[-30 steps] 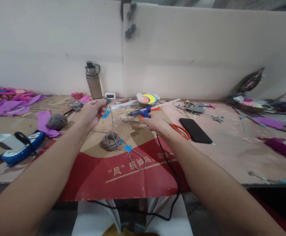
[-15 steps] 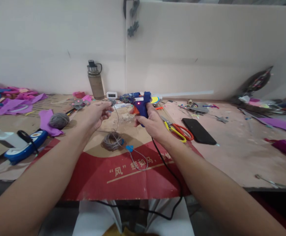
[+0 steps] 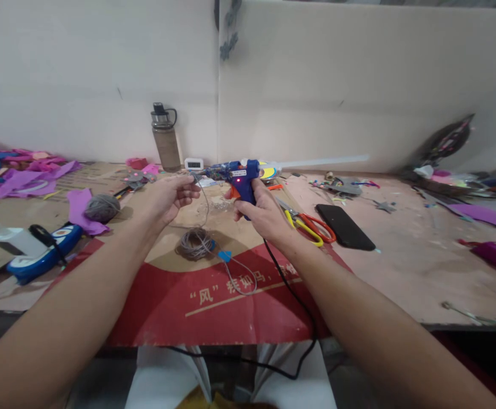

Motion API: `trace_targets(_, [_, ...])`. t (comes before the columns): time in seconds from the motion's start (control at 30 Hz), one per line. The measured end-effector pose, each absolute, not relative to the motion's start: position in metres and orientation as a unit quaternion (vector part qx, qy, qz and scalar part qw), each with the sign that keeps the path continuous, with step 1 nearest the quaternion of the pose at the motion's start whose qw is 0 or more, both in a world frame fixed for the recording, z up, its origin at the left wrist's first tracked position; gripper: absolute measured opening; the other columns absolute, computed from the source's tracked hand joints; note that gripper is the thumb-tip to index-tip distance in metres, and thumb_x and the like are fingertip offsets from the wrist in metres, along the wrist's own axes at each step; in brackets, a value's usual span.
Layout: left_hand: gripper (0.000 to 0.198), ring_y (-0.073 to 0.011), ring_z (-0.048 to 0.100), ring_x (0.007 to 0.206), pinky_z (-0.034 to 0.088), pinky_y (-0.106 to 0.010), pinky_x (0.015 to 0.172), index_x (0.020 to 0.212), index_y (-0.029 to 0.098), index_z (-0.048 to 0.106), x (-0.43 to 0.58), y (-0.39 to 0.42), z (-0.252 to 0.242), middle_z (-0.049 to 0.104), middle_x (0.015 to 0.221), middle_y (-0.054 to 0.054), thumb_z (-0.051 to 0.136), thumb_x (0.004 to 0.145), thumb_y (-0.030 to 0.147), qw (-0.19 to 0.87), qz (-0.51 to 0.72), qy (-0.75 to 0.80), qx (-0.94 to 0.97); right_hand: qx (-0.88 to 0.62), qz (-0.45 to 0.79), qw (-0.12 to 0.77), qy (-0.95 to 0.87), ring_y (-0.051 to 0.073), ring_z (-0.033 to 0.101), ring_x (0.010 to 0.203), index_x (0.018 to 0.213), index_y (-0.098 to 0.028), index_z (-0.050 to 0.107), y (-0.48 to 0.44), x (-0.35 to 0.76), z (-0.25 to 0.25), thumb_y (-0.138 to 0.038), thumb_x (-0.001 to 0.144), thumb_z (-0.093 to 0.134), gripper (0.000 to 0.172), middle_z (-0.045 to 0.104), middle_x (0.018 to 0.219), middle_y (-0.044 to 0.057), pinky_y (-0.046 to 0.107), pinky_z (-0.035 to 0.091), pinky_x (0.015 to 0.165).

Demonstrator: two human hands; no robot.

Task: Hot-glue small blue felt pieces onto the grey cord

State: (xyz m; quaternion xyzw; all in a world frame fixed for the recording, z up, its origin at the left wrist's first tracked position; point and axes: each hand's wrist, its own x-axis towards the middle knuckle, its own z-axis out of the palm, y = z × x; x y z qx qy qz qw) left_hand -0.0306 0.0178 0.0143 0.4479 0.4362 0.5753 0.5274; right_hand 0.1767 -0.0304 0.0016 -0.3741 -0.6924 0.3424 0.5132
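Observation:
My right hand (image 3: 259,210) is wrapped round a blue hot glue gun (image 3: 244,180) with an orange trigger and a lit red light. A long translucent glue stick (image 3: 324,161) sticks out of its back. The gun's nozzle points left, at the fingertips of my left hand (image 3: 173,197). Those fingers pinch a grey cord (image 3: 206,199); a small grey piece at its end is mostly hidden by the fingers and nozzle. The cord hangs down towards a coiled bundle of grey cord (image 3: 196,244) on the red and brown sheet (image 3: 154,307).
Right of the gun lie scissors (image 3: 310,226) and a black phone (image 3: 345,227). A water bottle (image 3: 165,139) and a small white display (image 3: 194,164) stand by the wall. A grey yarn ball (image 3: 102,208) and a blue power strip (image 3: 46,258) sit left. The black cable (image 3: 288,289) crosses the sheet.
The glue gun has shifted slightly left, bringing its nozzle up to my left fingertips. My left hand has barely moved and keeps its pinch.

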Motion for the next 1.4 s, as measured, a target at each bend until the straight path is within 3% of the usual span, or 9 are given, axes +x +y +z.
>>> trace_targets(0.3, [0.006,-0.0065,0.060,0.052,0.048,-0.012,0.049,0.073,0.011,0.062,-0.032,0.020,0.012,0.065,0.064,-0.004,0.063,0.078,0.014,0.530,0.573,0.409,0.473,-0.381,0.309,0.500,-0.714,0.014,0.055,0.073,0.095,-0.021,0.054,-0.027,0.179,-0.001,-0.011,0.071,0.049,0.026,0.062,0.094,0.004,0.030,0.049,0.066])
trace_targets(0.67, [0.013,-0.0055,0.057,0.050,0.045,-0.012,0.048,0.069,0.011,0.063,-0.029,0.017,0.014,0.064,0.062,-0.004,0.062,0.082,0.013,0.525,0.557,0.394,0.509,-0.382,0.277,0.501,-0.725,0.011,0.051,0.060,0.093,-0.020,0.053,-0.028,0.178,-0.001,-0.011,0.076,0.048,0.021,0.056,0.075,-0.002,0.028,0.045,0.061])
trace_targets(0.97, [0.016,-0.0052,0.056,0.050,0.044,-0.013,0.048,0.067,0.011,0.062,-0.029,0.017,0.016,0.062,0.060,-0.003,0.062,0.083,0.012,0.522,0.559,0.400,0.505,-0.356,0.284,0.497,-0.739,0.013,0.050,0.069,0.097,-0.020,0.053,-0.021,0.181,-0.007,-0.013,0.078,0.047,0.021,0.059,0.091,0.003,0.029,0.044,0.062])
trace_targets(1.4, [0.015,-0.0054,0.056,0.050,0.045,-0.013,0.048,0.068,0.012,0.062,-0.030,0.016,0.015,0.061,0.060,-0.003,0.062,0.082,0.012,0.522,0.557,0.386,0.518,-0.371,0.291,0.488,-0.735,0.014,0.051,0.074,0.094,-0.020,0.052,-0.025,0.182,-0.002,-0.015,0.078,0.049,0.017,0.059,0.091,0.004,0.028,0.045,0.063])
